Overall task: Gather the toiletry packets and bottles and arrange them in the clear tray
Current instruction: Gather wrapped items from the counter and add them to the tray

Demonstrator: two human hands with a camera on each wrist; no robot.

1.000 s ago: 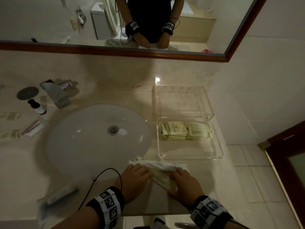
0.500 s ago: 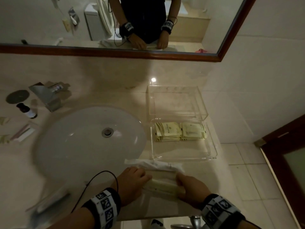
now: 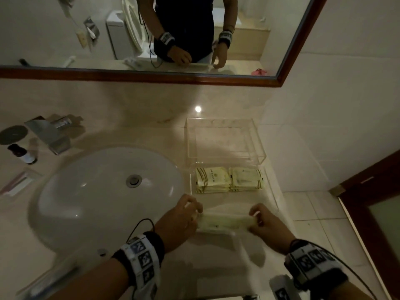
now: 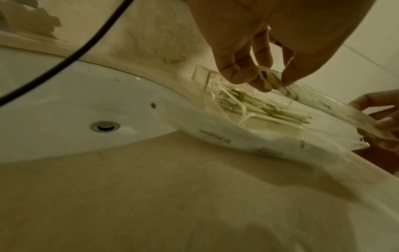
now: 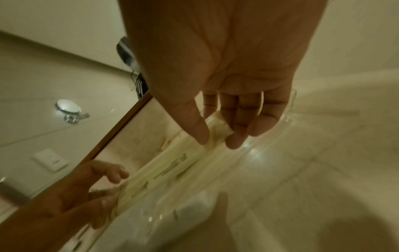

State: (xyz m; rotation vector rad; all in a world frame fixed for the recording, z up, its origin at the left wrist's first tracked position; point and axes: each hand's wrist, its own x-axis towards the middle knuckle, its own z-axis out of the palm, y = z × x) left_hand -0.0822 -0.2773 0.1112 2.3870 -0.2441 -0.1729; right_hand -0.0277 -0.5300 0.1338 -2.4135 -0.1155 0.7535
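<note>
A long pale yellow packet (image 3: 223, 221) is held level between both hands, just in front of the clear tray (image 3: 191, 182). My left hand (image 3: 198, 214) pinches its left end (image 4: 270, 80), and my right hand (image 3: 256, 216) pinches its right end (image 5: 218, 134). Two stacks of yellow packets (image 3: 213, 180) lie side by side at the back of the tray. A white wrapper (image 4: 226, 134) lies on the counter under the held packet. A small dark bottle (image 3: 21, 153) stands far left, by the faucet.
The white sink (image 3: 108, 191) fills the counter's left half, with the faucet (image 3: 49, 135) behind it. A second clear box (image 3: 225, 139) stands behind the tray. Wrapped items (image 3: 17, 185) lie at far left and more blurred packets (image 3: 54, 276) at front left. The counter edge and floor are to the right.
Both hands raised the yellow packet off the white wrapper and carried it toward the tray. The hands slid apart to the packet's two ends.
</note>
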